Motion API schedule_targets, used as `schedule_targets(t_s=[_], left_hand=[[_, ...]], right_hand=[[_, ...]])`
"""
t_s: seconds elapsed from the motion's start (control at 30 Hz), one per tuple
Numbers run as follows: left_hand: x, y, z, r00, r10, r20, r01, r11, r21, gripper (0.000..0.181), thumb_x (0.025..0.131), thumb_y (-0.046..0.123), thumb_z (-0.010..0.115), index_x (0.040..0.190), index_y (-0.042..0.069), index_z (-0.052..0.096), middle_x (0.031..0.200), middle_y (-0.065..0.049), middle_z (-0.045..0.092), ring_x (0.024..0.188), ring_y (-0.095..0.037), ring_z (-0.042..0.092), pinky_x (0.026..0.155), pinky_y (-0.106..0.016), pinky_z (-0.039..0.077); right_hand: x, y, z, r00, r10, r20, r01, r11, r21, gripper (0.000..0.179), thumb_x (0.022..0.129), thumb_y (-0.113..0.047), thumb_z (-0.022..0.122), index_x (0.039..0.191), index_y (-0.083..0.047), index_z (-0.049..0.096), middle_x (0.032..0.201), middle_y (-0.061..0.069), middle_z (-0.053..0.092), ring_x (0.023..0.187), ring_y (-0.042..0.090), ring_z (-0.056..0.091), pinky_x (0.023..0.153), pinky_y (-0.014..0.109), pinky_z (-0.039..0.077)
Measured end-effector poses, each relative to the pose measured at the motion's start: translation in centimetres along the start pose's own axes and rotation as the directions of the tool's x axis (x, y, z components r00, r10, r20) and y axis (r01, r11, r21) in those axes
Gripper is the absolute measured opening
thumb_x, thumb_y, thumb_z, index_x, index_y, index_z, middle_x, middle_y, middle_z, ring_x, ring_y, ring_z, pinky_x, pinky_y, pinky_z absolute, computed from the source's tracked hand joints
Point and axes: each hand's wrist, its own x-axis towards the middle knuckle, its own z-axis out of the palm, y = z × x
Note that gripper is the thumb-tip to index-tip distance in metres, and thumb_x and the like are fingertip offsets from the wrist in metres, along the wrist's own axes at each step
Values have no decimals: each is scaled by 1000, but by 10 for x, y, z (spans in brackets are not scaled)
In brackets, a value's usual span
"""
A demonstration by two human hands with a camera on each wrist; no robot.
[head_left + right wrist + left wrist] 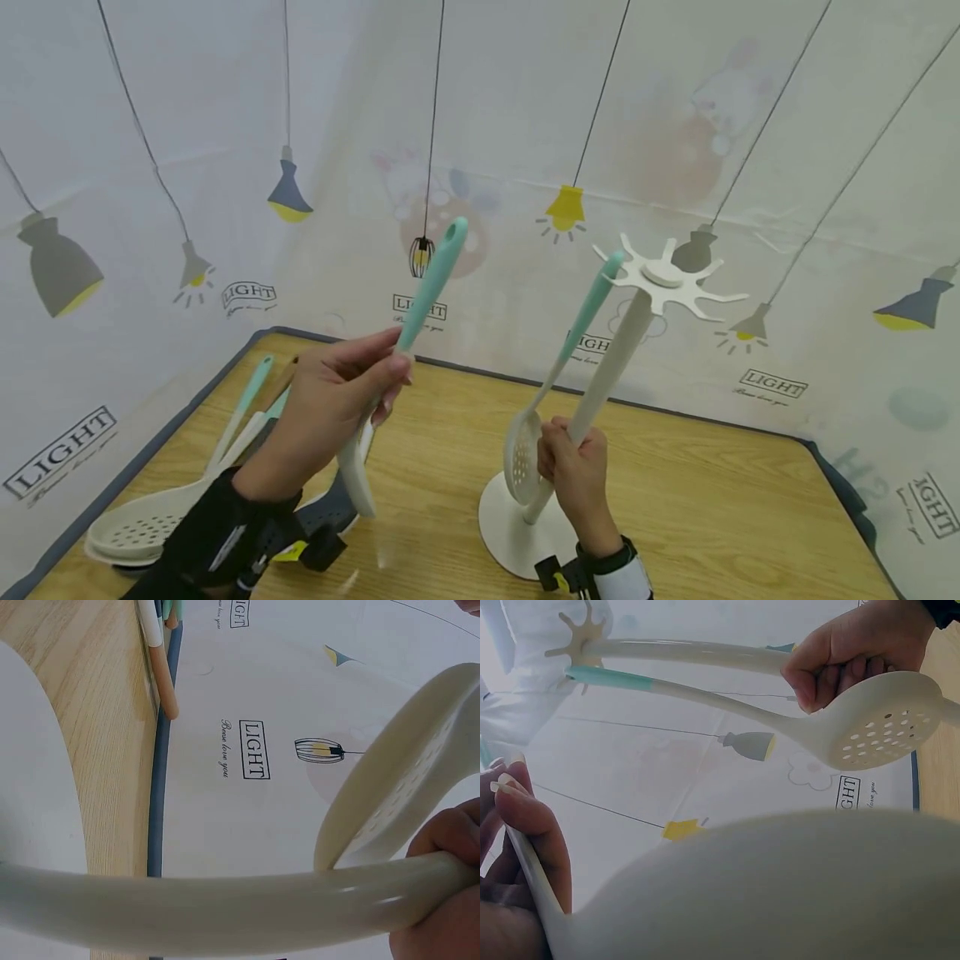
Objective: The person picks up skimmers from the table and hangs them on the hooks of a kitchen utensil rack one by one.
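Note:
My left hand (322, 404) pinches a cooking spoon (433, 287) near the lower end of its mint-green handle. The handle points up, and the cream head hangs below the fingers, edge-on in the head view. Its smooth, curved surface fills the bottom of the left wrist view. My right hand (579, 475) grips the pole of a cream utensil stand (617, 362), which tilts to the right. From one arm of its star-shaped top hangs a slotted skimmer (522, 458) with a mint handle, its holed bowl beside my right hand.
More utensils lie on the wooden table (712, 500) at the left, partly behind my left forearm. Among them are a holed skimmer (142, 525) and a dark grey utensil head (330, 507). A cloth backdrop (510, 100) printed with lamps stands behind the table.

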Motion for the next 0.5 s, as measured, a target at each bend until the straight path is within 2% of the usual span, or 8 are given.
schedule_targets(t_s=[0.2,0.33,0.5], left_hand=[[-2,4,10,1000,-1,31,1,1000,-5,42,93,19,62,132,6,59,87,-11,66,59,-14,52,49,-31,45],[-5,7,20,996,74,41,-73,997,-15,39,92,14,62,129,3,61,84,-11,67,56,-15,51,44,-32,44],[-8,10,31,979,180,96,-175,983,-49,36,93,6,59,127,-6,59,83,-7,68,54,-12,51,42,-31,43]], right_hand=[[-1,0,0,1000,11,-1,-11,1000,-13,41,98,-3,46,59,-8,33,48,2,28,38,10,28,33,28,24],[0,0,0,1000,11,-4,-11,1000,-20,41,97,-2,46,59,-9,33,48,2,28,38,10,28,33,28,24],[0,-1,0,1000,15,-10,-16,999,-29,41,98,-5,47,59,-8,34,48,2,28,38,9,30,33,28,26]])
